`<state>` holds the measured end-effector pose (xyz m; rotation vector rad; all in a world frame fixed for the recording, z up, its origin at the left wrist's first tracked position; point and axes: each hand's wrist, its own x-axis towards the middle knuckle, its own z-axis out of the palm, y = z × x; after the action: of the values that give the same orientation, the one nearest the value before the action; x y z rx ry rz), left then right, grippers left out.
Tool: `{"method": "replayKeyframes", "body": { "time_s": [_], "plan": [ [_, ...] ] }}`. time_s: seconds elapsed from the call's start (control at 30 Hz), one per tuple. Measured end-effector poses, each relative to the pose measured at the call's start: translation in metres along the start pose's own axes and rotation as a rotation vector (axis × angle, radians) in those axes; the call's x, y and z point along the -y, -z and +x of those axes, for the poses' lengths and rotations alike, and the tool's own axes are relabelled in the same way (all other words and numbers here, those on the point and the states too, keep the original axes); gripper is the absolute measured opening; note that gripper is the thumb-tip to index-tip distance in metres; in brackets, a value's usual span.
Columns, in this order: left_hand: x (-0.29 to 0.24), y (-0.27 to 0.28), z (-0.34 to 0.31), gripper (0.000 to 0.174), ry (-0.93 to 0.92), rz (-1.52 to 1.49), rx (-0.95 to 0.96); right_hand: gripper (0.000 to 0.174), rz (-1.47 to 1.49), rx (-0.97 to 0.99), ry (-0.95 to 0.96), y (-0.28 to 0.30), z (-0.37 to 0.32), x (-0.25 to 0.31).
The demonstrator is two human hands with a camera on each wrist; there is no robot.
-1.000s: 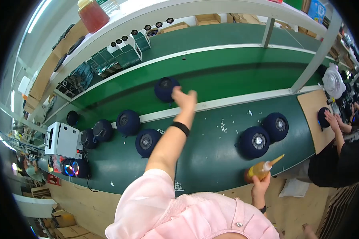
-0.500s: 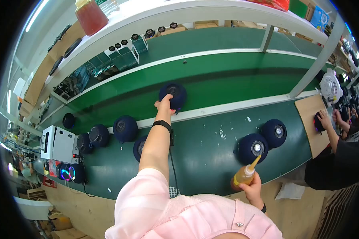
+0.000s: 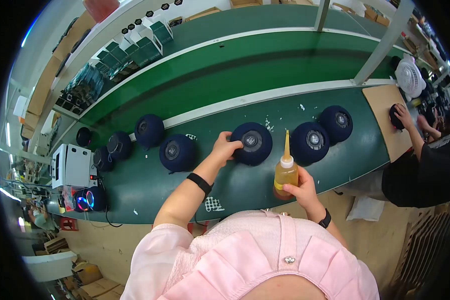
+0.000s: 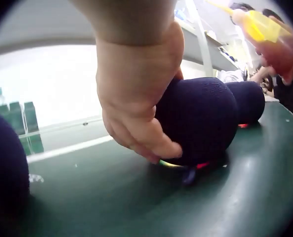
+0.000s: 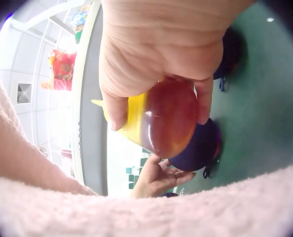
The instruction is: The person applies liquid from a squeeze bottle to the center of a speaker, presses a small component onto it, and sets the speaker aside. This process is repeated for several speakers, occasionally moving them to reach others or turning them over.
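A dark blue round speaker [image 3: 252, 143] stands on the green bench in front of the body, its ringed top facing up. Along its left side the left hand [image 3: 225, 149] grips it; in the left wrist view the fingers of that hand [image 4: 136, 108] curl round the speaker [image 4: 198, 121] near its base. The right hand [image 3: 305, 190] holds a squeeze bottle [image 3: 286, 175] of amber liquid upright, its yellow nozzle pointing up. In the right wrist view, thumb and fingers of the right hand [image 5: 161, 59] wrap the bottle [image 5: 168, 118].
Two more speakers [image 3: 310, 143] stand close on the right, several others [image 3: 178, 152] on the left. A white machine [image 3: 75, 167] is at the far left. A white rail [image 3: 265, 97] runs behind the bench top [image 3: 225, 190]. Another person [image 3: 415, 170] works beside cardboard at the right.
The left hand has brought a speaker from the back rail down and right, onto the bench beside the right-hand pair. The right hand has moved left and turned the bottle more upright.
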<state>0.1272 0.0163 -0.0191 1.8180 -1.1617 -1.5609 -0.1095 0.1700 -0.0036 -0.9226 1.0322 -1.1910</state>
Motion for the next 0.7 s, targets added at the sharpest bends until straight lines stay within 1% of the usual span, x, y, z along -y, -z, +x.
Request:
{"method": "replayKeyframes", "body": {
  "time_s": [0.03,0.07,0.13,0.17,0.23,0.27,0.33,0.37,0.43,0.47,0.53,0.57,0.6,0.63,0.67,0.7],
  "plan": [
    [0.004,0.0,0.0,0.068,-0.188,0.224,-0.064,0.058,0.026,-0.006,-0.018,-0.001,-0.001,0.001],
    [0.007,0.0,0.0,0.068,-0.186,0.229,-0.06,0.056,0.05,-0.011,-0.036,-0.003,-0.002,0.001],
    [-0.002,0.0,-0.004,0.051,-0.817,0.527,-0.244,0.055,0.05,-0.016,-0.03,-0.003,-0.004,0.001],
    [-0.008,0.0,-0.003,0.051,-0.818,0.53,-0.241,0.054,0.04,-0.016,-0.019,-0.004,-0.004,-0.001],
    [-0.021,-0.004,0.001,0.043,-1.019,0.605,-0.066,0.054,0.031,-0.018,-0.004,-0.006,-0.004,-0.001],
    [-0.022,-0.007,0.006,0.043,-1.023,0.606,-0.064,0.053,0.02,-0.027,-0.009,-0.007,-0.005,0.0],
    [-0.025,-0.012,0.015,0.037,-1.153,0.847,-0.073,0.053,0.008,-0.04,-0.014,-0.009,-0.006,0.001],
    [-0.026,-0.014,0.019,0.037,-1.156,0.846,-0.069,0.053,0.001,-0.043,-0.019,-0.009,-0.007,0.001],
    [-0.03,-0.017,0.021,0.034,-1.24,1.022,-0.076,0.052,-0.007,-0.05,-0.028,-0.009,-0.009,0.001],
    [-0.031,-0.018,0.025,0.034,-1.24,1.02,-0.072,0.051,-0.022,-0.045,-0.05,-0.009,-0.011,0.002],
    [-0.038,-0.018,0.026,0.032,-1.111,0.759,-0.12,0.049,-0.037,-0.043,-0.073,-0.009,-0.012,0.003],
    [-0.041,-0.016,0.025,0.032,-0.928,0.564,-0.093,0.047,-0.059,-0.04,-0.106,-0.01,-0.012,0.003],
    [-0.042,-0.011,0.031,0.036,-0.801,0.466,-0.042,0.045,-0.081,-0.036,-0.139,-0.01,-0.012,0.003],
    [-0.039,-0.007,0.037,0.038,-0.706,0.361,0.041,0.045,-0.08,-0.041,-0.142,-0.012,-0.012,0.002],
    [-0.037,-0.004,0.042,0.04,-0.611,0.256,0.12,0.043,-0.085,-0.022,-0.19,-0.014,-0.01,0.002],
    [-0.034,-0.005,0.043,0.04,-0.613,0.256,0.122,0.04,-0.089,-0.003,-0.237,-0.015,-0.008,0.002]
  ]
}}
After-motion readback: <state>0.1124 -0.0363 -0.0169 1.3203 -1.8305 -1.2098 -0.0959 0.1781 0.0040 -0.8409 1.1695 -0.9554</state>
